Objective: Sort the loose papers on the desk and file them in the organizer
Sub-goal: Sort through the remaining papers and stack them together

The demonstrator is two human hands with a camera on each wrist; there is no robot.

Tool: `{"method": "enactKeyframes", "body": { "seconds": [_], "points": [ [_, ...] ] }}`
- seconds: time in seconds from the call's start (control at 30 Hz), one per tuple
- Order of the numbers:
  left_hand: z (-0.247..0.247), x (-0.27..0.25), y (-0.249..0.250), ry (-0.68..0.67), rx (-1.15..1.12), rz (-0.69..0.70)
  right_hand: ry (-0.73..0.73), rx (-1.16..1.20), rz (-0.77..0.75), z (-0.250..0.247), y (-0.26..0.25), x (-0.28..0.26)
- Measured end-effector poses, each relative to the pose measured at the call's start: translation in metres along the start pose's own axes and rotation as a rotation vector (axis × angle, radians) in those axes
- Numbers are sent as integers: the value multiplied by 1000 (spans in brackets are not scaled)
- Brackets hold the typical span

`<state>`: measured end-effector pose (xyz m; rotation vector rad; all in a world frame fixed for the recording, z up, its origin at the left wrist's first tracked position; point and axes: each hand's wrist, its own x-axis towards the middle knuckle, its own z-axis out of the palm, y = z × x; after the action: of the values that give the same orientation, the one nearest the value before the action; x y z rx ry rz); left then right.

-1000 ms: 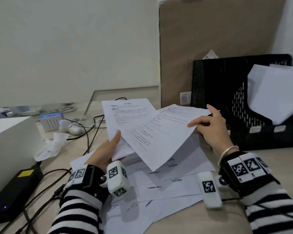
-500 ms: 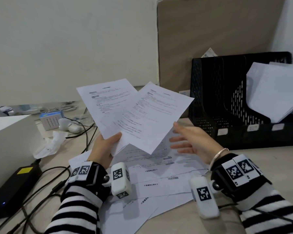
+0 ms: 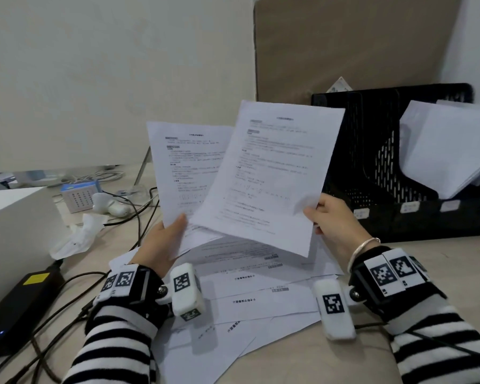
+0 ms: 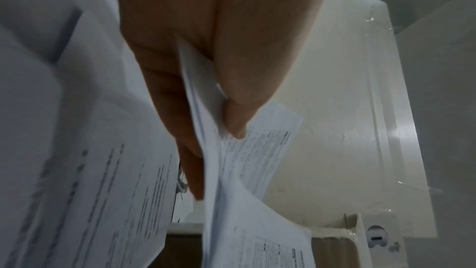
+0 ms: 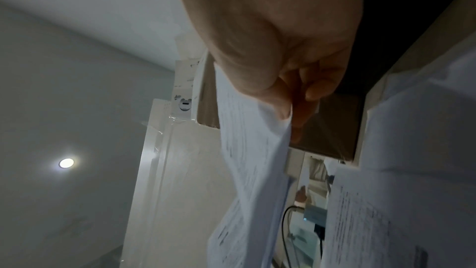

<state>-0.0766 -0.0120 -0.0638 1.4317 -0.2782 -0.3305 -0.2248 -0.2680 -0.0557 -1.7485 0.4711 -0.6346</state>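
From overhead, the left hand (image 3: 161, 245) pinches a thin white printed sheet (image 3: 189, 173), and the right hand (image 3: 334, 220) pinches a second printed sheet (image 3: 272, 176) overlapping it, above loose white papers (image 3: 250, 297) on the beige desk (image 3: 302, 361); the print is too small to read. The black perforated plastic organizer (image 3: 372, 162) stands right. At the left wrist, thumb (image 4: 247, 97) presses paper. At the right, fingertips (image 5: 283, 109) nip a blurred edge.

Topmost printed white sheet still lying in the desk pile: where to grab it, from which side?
I'd pinch the topmost printed white sheet on the desk pile at its right edge, coming from the right. It lies flat, and the held-up printed sheets pinched by left hand and right hand cover its far part; the right edge overhangs the lower sheets.
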Motion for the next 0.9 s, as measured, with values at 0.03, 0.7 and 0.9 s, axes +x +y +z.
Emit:
{"method": "enactKeyframes", "body": {
  "seconds": [0.03,0.7,0.9],
  "points": [
    [-1,-1,1,-11,26,-13,-28,-31,-4,-2,0,-1],
    [8,-9,3,-314,62,-158,-365,-91,48,6,-8,-15],
    [-12,11,-4,196,-60,-156,-119,25,131,8,-7,-10]
  ]
}}
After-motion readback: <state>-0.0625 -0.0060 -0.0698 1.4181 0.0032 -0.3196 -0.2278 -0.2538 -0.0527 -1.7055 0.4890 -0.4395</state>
